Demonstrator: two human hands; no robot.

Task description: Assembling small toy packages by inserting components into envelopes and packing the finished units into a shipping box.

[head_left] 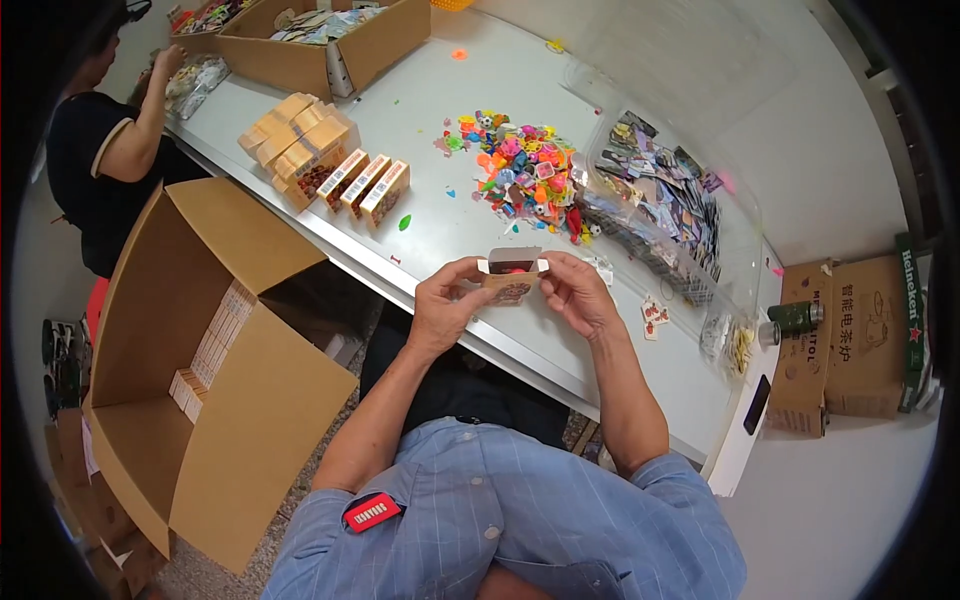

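A small printed carton (511,289) with its top flaps raised is held upright over the table's near edge. My left hand (447,304) pinches its left side, with the thumb across the front. At the right side of the carton, my right hand (580,297) has its fingers closed at the raised flap. Something red shows inside the mouth of the carton. Just beyond my hands lies a heap of small colourful plastic toys (532,172). A few small printed cards (652,318) lie to the right of my right hand.
Three closed cartons (365,187) stand beside stacked unfolded cartons (300,145). A clear bin (650,235) holds many packets. A large cardboard box (215,340) with rows of cartons stands open at left. Another person (110,150) works at the far left, near a tray-like box (370,50).
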